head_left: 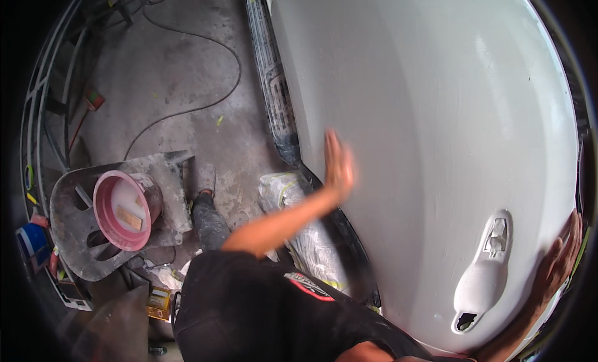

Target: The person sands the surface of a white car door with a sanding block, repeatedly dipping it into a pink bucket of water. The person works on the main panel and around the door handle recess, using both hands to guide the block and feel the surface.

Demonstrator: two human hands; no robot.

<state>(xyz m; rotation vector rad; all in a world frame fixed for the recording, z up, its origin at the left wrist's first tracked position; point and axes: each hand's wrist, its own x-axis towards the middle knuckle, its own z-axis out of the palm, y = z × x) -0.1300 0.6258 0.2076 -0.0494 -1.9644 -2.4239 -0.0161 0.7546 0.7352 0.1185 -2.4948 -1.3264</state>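
A grey-primed car door (398, 131) with a wet-looking sheen fills the right half of the head view. My left hand (339, 169) rests near the door's lower edge, fingers stretched and slightly blurred, with no tool visible in it. At far right my right hand (559, 259) lies along the door's upper edge, fingers extended over the rim and partly in shadow. Between the hands, nearer the right one, is the door handle recess (483, 278), its handle removed and openings showing. A black side step (280, 100) runs along the door's lower side.
On a dirty grey plastic chair (68, 188) at left stands a pink basin (103, 197) of cloudy water with a tan block (129, 219) in it. Plastic sheeting (317, 253) covers something beside the door. A dark hose (240, 72) curves over the concrete floor. A metal rack (43, 100) stands far left.
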